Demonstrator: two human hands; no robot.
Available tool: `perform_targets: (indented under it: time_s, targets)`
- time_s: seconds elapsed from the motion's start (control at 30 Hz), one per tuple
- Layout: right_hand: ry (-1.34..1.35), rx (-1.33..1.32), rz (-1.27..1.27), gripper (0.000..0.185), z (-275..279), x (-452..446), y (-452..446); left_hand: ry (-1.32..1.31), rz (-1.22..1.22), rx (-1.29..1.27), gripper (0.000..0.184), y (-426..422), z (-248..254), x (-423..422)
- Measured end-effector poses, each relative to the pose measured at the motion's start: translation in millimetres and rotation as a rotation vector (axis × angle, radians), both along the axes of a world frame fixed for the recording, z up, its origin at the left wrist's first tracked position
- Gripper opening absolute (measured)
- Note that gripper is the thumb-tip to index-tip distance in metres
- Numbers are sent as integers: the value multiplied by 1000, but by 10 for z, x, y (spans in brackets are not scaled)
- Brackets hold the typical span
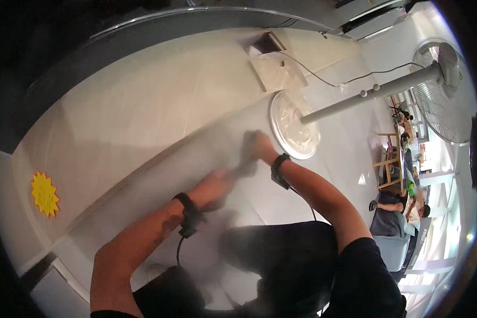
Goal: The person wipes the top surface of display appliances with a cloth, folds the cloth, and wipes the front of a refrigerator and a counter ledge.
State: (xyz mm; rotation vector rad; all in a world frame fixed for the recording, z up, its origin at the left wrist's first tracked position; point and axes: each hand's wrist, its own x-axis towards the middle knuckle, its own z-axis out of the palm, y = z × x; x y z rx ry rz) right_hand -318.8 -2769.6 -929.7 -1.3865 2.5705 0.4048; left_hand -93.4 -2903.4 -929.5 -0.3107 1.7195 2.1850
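Note:
My left hand (218, 185) reaches out low over the pale, glossy surface, its fingers curled and blurred. Just beyond it and to the right, my right hand (260, 146) is closed in a fist, close to the round base (297, 127) of a standing fan. Between the two hands runs a dark, hazy shape (245, 161); whether it is a held thing or a shadow, I cannot make out. Each wrist wears a black strapped device, the left one (188, 214) and the right one (279, 171), with a thin cable hanging from each.
The fan's grey pole (376, 95) slants toward its wire cage (440, 90). A cable crosses to a square panel (279, 71) and a dark opening (268, 43). A yellow starburst sticker (45, 194) is at left. At right, a person (411, 209) sits near a wooden chair (389, 161).

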Motion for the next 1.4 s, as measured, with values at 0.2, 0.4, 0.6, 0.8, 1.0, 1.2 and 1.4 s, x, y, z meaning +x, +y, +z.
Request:
perform_targets:
  time_s: [0.2, 0.4, 0.6, 0.8, 1.0, 1.2, 1.4]
  targets:
    - [125, -627, 85, 47, 525, -511, -728, 13, 210, 9, 36, -473, 161, 189]
    - [157, -56, -64, 37, 827, -854, -1447, 189, 452, -122, 46, -180, 153, -307]
    - [53, -462, -18, 44, 99, -900, -1146, 70, 490, -49, 38, -38, 139, -300]
    - [128, -588, -10, 59, -297, -823, -1239, 19, 427, -102, 36, -68, -86, -188]
    - [19, -574, 358, 45, 34, 199, -2027, 23, 344, -238, 34, -208, -42, 149]
    - [-113, -735, 573, 47, 68, 1730, -2694, 93, 452, -425, 37, -23, -437, 168]
    - [218, -452, 673, 40, 69, 900, -2595, 20, 373, -358, 38, -159, 18, 188]
